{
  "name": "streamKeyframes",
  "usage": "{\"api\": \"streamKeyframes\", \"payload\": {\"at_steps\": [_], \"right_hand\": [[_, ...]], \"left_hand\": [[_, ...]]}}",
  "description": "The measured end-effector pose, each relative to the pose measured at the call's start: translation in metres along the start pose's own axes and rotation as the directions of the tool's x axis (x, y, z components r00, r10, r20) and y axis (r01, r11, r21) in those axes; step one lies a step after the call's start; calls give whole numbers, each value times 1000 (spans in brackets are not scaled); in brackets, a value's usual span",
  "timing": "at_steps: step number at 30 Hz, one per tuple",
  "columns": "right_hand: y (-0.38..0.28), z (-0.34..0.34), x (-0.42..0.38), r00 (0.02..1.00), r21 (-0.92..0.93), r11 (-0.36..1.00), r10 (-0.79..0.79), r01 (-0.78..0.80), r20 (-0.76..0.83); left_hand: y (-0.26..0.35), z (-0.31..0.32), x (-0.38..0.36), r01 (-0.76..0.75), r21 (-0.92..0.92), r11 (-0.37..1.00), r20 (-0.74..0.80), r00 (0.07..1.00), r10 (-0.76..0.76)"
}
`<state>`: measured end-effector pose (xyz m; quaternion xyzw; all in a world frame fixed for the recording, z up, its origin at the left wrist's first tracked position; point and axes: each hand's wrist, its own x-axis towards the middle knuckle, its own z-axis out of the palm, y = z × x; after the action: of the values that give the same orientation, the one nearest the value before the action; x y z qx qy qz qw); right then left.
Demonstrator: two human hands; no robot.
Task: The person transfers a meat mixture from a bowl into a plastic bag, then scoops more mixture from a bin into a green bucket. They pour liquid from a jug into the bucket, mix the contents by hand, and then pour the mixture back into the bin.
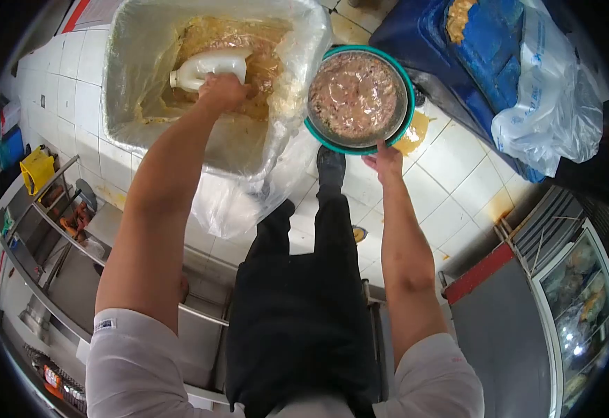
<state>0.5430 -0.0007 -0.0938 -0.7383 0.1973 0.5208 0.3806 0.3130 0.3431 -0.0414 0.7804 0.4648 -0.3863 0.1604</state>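
Note:
My left hand [224, 92] reaches into a large bin [125, 90] lined with clear plastic. Its fingers are closed around a white plastic jug [210, 66], which lies sideways with its neck to the left. Beneath the jug, a wet yellow-brown mass [266, 52] covers the bottom of the bin. To the right, my right hand [387, 161] grips the near rim of a teal basin [410, 104]; the fingers under the rim are partly hidden. A greyish bowl inside the basin holds a pinkish, wet, minced-looking mixture [353, 94].
A blue container [423, 42] with a crumpled plastic bag [548, 97] stands at the upper right. Yellowish liquid [416, 134] is spilled on the white tile floor [451, 160]. Metal racks [47, 209] stand at left; a glass-fronted cabinet [583, 306] is at lower right.

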Motion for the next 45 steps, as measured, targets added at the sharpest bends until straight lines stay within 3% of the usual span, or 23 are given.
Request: {"api": "streamKeyframes", "payload": {"at_steps": [1, 3, 7, 9, 13, 16, 19, 25, 32, 37, 39, 41, 43, 45], "right_hand": [[-6, 0, -2, 998, 4, 998, 62, -62, -2], [-7, -2, 1, 1000, 14, 1000, 25, -25, -13], [-1, -8, -1, 997, 24, 999, 34, -35, 71], [-1, -6, -3, 993, 59, 997, -58, 52, 103], [-1, -5, 0, 998, 77, 997, -21, 15, 65], [-4, -11, 0, 994, 38, 999, 29, -33, 104], [-5, -10, 0, 994, 38, 998, 51, -55, 93], [-4, -13, 5, 992, 35, 997, 69, -73, 101], [-4, -12, -4, 991, 78, 997, -32, 22, 130], [-4, -10, -1, 997, 49, 999, 2, -5, 71], [-1, -11, 1, 997, 48, 999, 9, -13, 79], [2, -14, 4, 997, 0, 1000, 15, -15, 70], [6, -15, 6, 999, -95, 995, 23, -18, 44], [10, -13, 4, 999, -120, 993, 25, -21, 32]], "left_hand": [[-2, -4, 9, -116, 59, 991, 29, 993, 114], [-5, -1, 22, -353, 165, 921, 140, 933, 332], [-20, 3, 34, -513, 348, 785, 213, 858, 467], [-41, 25, 48, -505, 326, 799, 113, 860, 497], [-56, 27, 50, -532, 306, 790, 101, 843, 528], [-75, 24, 55, -475, 455, 753, -3, 845, 535], [-99, 17, 50, -469, 467, 749, -28, 839, 543], [-144, 16, 38, -506, 581, 637, -94, 736, 670], [-166, -37, -19, -611, 456, 647, -231, 621, 749], [-157, -80, -68, -643, 263, 719, -346, 633, 693], [-157, -87, -76, -635, 1, 773, -368, 719, 590], [-153, -98, -84, -663, 13, 749, -393, 685, 613], [-130, -124, -109, -706, 301, 641, -395, 519, 758], [-117, -139, -121, -692, 353, 630, -366, 517, 774]]}}
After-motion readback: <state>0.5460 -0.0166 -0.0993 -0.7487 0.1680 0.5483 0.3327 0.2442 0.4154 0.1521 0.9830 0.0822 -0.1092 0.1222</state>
